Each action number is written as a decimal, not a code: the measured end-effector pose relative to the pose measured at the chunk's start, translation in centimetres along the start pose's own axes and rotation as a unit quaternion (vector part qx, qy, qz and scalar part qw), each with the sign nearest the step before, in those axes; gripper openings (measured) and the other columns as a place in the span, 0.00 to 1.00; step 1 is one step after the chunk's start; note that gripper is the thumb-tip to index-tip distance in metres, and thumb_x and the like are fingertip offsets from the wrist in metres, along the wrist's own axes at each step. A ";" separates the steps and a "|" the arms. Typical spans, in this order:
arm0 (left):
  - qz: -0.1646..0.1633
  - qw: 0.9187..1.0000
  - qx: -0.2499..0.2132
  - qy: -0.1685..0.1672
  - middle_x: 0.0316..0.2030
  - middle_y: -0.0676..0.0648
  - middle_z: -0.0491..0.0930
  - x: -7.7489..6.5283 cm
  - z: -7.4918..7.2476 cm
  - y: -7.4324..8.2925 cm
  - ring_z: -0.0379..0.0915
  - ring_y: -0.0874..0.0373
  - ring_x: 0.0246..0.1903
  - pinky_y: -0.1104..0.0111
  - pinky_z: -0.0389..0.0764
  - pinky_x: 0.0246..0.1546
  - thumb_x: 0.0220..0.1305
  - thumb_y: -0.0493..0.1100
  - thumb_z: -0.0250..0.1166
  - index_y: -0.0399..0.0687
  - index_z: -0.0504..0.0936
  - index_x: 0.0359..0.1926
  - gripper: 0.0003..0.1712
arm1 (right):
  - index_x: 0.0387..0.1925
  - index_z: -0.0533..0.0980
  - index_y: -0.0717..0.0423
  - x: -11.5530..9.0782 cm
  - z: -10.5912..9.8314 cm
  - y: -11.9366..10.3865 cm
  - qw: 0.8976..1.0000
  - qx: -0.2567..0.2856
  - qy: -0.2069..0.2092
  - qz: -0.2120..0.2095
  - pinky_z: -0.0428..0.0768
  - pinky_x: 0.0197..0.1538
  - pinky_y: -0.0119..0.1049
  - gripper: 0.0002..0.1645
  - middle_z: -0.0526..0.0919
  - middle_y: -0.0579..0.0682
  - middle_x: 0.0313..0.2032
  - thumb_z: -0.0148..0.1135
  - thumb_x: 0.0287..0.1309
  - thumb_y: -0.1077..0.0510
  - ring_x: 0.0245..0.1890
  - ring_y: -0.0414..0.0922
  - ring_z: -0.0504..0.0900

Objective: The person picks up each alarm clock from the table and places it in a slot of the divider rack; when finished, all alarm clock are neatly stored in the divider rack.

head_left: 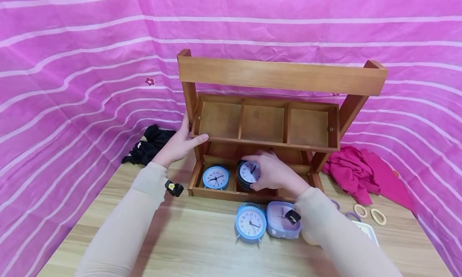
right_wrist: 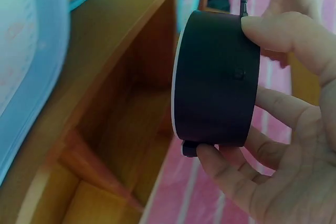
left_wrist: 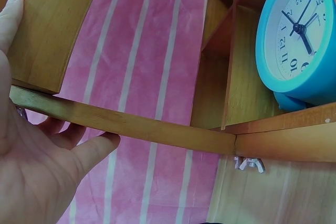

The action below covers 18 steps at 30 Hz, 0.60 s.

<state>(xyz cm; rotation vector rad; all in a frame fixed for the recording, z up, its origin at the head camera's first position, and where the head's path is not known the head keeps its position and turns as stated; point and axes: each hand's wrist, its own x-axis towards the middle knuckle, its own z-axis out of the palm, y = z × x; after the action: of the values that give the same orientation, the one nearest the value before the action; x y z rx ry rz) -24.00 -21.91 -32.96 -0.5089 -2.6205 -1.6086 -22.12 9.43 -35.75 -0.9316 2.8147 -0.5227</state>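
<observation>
My right hand (head_left: 275,171) grips a round black alarm clock (head_left: 248,173) with a white face, over the middle compartment of the lower tray. In the right wrist view, the thumb and fingers hold the black casing (right_wrist: 216,80) from top and bottom. My left hand (head_left: 177,145) holds the left side of a two-tier wooden rack (head_left: 281,72). Its thumb lies on the upper tray's corner, and its fingers reach behind the side post (left_wrist: 142,124). A blue alarm clock (head_left: 215,178) stands in the lower tray's left compartment.
In front of the rack stand another blue alarm clock (head_left: 250,224) and a purple one (head_left: 279,219), partly behind my right wrist. Black cloth (head_left: 153,142) lies at left, magenta cloth (head_left: 351,172) at right. Rings (head_left: 378,217) and a white tray (head_left: 368,231) are nearby.
</observation>
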 end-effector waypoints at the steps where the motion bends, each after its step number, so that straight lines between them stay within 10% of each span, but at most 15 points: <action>1: 0.002 1.000 -0.002 -0.001 0.84 0.44 0.40 0.0 0.0 0.0 0.48 0.39 0.79 0.38 0.53 0.75 0.73 0.48 0.66 0.66 0.25 0.83 0.61 | 0.69 0.76 0.51 0.2 0.1 0.3 1.000 -0.001 -0.004 0.000 0.66 0.72 0.62 0.48 0.82 0.53 0.60 0.85 0.43 0.54 0.62 0.54 0.74; 18: -0.006 1.000 -0.002 0.002 0.84 0.46 0.38 -0.1 0.1 0.2 0.48 0.38 0.79 0.38 0.55 0.75 0.74 0.48 0.66 0.68 0.25 0.83 0.61 | 0.68 0.77 0.50 1.3 1.3 2.0 0.998 0.023 -0.051 0.034 0.75 0.67 0.55 0.47 0.80 0.53 0.61 0.85 0.43 0.56 0.61 0.54 0.75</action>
<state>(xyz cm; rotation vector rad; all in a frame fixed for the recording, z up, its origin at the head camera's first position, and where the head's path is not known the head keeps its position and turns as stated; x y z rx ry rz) -23.84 -21.79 -32.82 -0.4910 -2.6234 -1.6179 -23.94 9.79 -37.74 -0.8273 2.7205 -0.5136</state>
